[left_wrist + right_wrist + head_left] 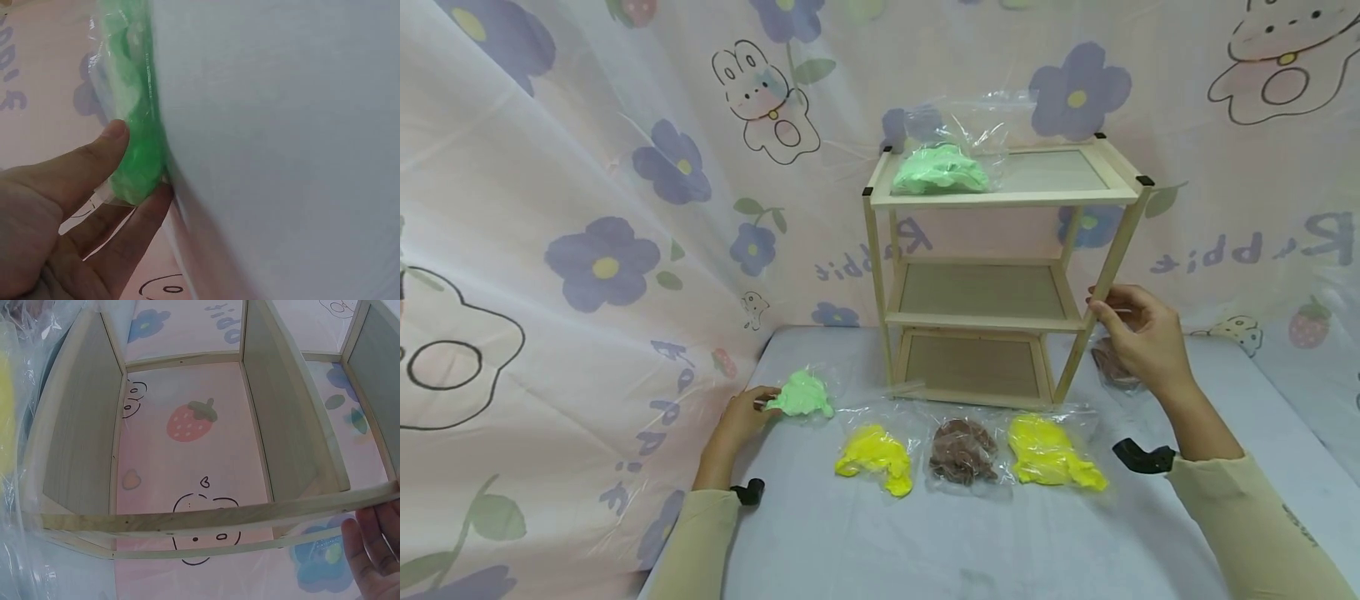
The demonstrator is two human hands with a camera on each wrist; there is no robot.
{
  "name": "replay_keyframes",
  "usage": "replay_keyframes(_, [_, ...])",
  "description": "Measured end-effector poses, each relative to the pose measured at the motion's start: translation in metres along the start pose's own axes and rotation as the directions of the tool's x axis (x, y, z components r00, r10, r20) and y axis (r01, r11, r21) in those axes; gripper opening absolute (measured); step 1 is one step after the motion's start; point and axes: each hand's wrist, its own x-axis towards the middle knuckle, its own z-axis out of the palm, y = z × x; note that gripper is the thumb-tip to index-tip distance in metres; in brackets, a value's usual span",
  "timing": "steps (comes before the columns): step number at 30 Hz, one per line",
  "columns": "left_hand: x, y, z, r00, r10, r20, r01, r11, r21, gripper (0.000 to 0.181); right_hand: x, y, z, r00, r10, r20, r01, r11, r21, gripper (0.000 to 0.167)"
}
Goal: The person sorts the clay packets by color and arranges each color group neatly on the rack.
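At the table's left edge my left hand [743,419] pinches a clear bag of light green, clay-like stuff [805,393]. The left wrist view has the thumb on one face of this green bag [140,147] and the fingers at its other side. A three-tier wooden shelf [985,322] stands at the back of the table. My right hand [1150,342] holds its front right post, thumb in front and fingers partly hidden behind. In the right wrist view, fingertips [356,547] show at the wooden post [187,519].
Another green bag [942,171] lies on the top tier, at the left. Before the shelf lie a yellow bag [874,460], a brown bag [964,452] and a second yellow bag [1052,452]. Another brown bag [1112,365] sits behind my right hand. Patterned cloth [587,350] hangs around.
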Motion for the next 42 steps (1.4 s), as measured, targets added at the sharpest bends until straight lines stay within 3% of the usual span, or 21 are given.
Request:
replay_keyframes(9, [-0.002, 0.001, 0.0, 1.0, 0.015, 0.009, -0.015, 0.998, 0.057, 0.042, 0.0, -0.001, 0.0, 1.0, -0.001, 0.0, 0.001, 1.0, -0.001, 0.026])
replay_keyframes(15, [-0.008, 0.005, -0.003, 1.0, -0.01, -0.014, 0.01, 1.0, -0.007, 0.035, -0.001, 0.0, 0.001, 1.0, 0.006, 0.002, -0.006, 1.0, 0.002, 0.029])
replay_keyframes(20, [-0.009, 0.004, -0.004, 0.998, 0.009, -0.063, -0.013, 0.998, -0.06, 0.026, -0.001, -0.001, 0.001, 1.0, 0.002, 0.001, -0.002, 1.0, -0.002, 0.028])
replay_keyframes(24, [-0.007, 0.003, -0.008, 0.989, 0.055, -0.134, -0.066, 0.995, -0.081, 0.022, -0.001, -0.001, 0.0, 1.0, 0.003, 0.006, -0.003, 1.0, -0.006, 0.028])
replay_keyframes(27, [-0.005, 0.004, -0.012, 0.976, 0.072, -0.205, -0.089, 0.993, -0.076, 0.022, 0.0, 0.001, -0.002, 1.0, 0.011, 0.009, -0.011, 1.0, -0.015, 0.029])
replay_keyframes(30, [-0.006, 0.008, -0.018, 0.96, 0.045, -0.276, -0.072, 0.994, -0.088, 0.023, 0.0, 0.001, -0.003, 1.0, 0.019, 0.005, -0.019, 0.999, -0.028, 0.029])
replay_keyframes(36, [-0.012, 0.021, -0.031, 0.907, -0.035, -0.419, -0.034, 0.987, -0.156, 0.023, 0.0, 0.001, -0.003, 1.0, 0.016, 0.002, -0.016, 1.0, -0.021, 0.029])
replay_keyframes(39, [-0.015, 0.029, -0.037, 0.884, -0.062, -0.463, -0.02, 0.985, -0.169, 0.023, 0.0, 0.0, -0.002, 1.0, 0.01, 0.001, -0.01, 1.0, -0.011, 0.028])
replay_keyframes(42, [-0.018, 0.037, -0.041, 0.875, -0.078, -0.478, -0.031, 0.976, -0.216, 0.024, 0.0, 0.0, -0.001, 1.0, 0.007, 0.001, -0.007, 1.0, -0.002, 0.028])
